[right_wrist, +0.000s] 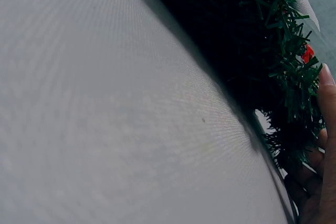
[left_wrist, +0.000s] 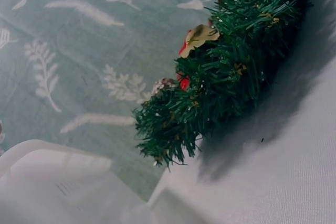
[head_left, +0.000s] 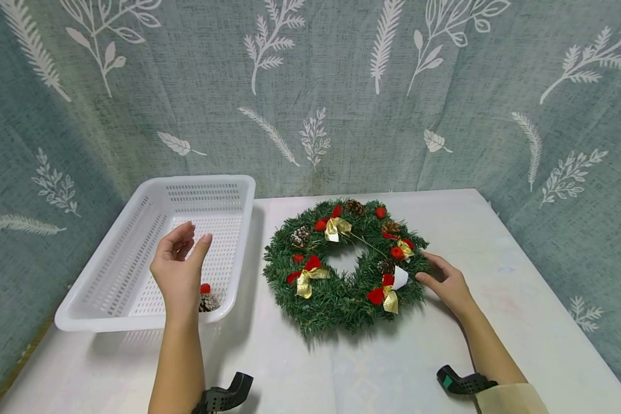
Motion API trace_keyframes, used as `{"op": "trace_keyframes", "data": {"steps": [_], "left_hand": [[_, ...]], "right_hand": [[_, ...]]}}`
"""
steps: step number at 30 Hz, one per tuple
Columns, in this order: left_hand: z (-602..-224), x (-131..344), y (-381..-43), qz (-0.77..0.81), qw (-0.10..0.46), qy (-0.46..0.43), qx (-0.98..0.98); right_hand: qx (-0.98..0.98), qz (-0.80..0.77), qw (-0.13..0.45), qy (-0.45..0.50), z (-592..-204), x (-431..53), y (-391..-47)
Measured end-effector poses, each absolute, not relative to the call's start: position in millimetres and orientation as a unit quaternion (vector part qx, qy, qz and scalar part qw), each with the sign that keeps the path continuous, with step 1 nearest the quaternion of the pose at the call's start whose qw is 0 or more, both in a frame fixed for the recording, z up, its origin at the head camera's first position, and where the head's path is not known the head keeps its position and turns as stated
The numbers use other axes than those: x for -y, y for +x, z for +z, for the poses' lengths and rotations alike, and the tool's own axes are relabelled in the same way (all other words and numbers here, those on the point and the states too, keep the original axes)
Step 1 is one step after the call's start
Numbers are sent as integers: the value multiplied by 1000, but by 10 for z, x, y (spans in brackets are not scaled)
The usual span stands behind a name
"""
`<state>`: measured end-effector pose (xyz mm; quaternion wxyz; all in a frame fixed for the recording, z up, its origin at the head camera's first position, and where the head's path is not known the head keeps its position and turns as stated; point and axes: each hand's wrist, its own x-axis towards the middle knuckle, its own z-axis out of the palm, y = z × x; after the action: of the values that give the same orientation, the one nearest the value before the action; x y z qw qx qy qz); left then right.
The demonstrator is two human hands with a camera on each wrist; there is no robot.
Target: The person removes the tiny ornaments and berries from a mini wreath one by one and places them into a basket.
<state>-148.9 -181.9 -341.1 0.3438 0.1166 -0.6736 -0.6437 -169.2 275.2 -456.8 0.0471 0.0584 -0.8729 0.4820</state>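
A green wreath point(head_left: 300, 299) with gold-and-red bows, pine cones and red berries lies on the table. My right hand point(head_left: 450, 287) grips its right edge, the thumb on top; in the right wrist view the fingers curve in under the greenery. Near that thumb, a white piece point(head_left: 401, 278) shows beside a bow point(head_left: 390, 301). My left hand point(head_left: 178, 267) is raised over the white plastic basket point(head_left: 245, 230), thumb and fingers apart with nothing visible between them. Below it in the basket are a frosted pine cone point(head_left: 208, 303) and a red berry point(head_left: 205, 288), partly hidden by the wrist.
The basket stands at the left of the white-covered table point(head_left: 300, 385), its right wall a short way from the wreath. A green leaf-patterned curtain point(head_left: 341, 144) hangs behind and at both sides. Black bands point(head_left: 222, 397) sit on the wrists.
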Motion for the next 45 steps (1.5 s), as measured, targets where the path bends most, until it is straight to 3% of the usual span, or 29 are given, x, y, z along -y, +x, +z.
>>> {"op": "trace_keyframes", "data": {"steps": [25, 45], "left_hand": [[-3385, 1776, -1478, -672, 349, 83, 648], [-3321, 1662, -1426, -665, 316, 56, 674]], "right_hand": [[872, 482, 56, 64, -4589, -2751, -1688], [872, 485, 49, 54, -4583, -2743, -1693]]}}
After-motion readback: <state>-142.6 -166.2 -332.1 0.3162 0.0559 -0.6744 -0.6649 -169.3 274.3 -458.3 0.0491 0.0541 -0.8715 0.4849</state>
